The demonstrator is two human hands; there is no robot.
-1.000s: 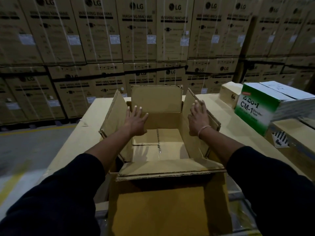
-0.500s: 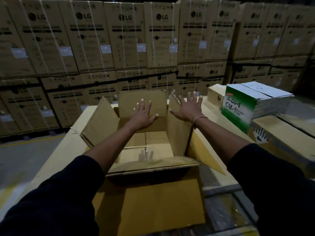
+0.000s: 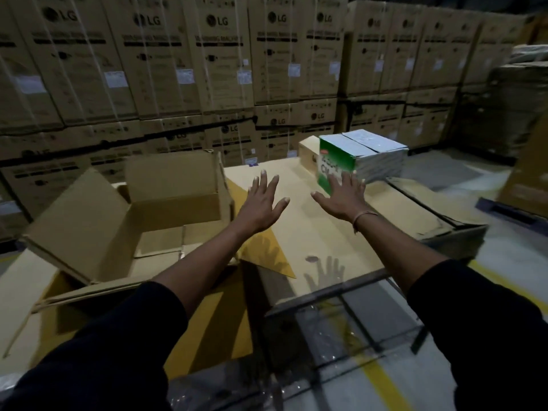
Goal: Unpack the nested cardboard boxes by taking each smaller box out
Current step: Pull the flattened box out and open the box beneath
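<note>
- Head view: the open box (image 3: 154, 221) sits at the left on the cardboard-covered table (image 3: 299, 232), flaps spread, inside bare as far as can be seen; nothing smaller shows within it
- Its near flap hangs over a larger open box (image 3: 207, 330) at the table's near edge, so the open box looks to rest partly on or in that one; which, I cannot tell
- Left hand (image 3: 261, 203) is flat, fingers spread, grasping nothing, above the table just right of the open box and apart from it
- Right hand (image 3: 341, 197) is likewise spread and holding nothing, fingertips close in front of the green box (image 3: 335, 167); contact cannot be told
- The green box stands at the far right of the table with a small plain box (image 3: 308, 152) just behind it; stacked cartons (image 3: 267, 54) fill the background
- Step in hand, as I judge it: both hands reaching toward the green box, perhaps to take it up or shift it
- To do it well: put one palm on each side face, not on the lid seam, press evenly, lift straight, keep it level
- Watch the sleeves near the open box's right flap (image 3: 261, 247); a brush could drag it
- Set things well apart so the unpacked boxes stay easy to tell from one another
</note>
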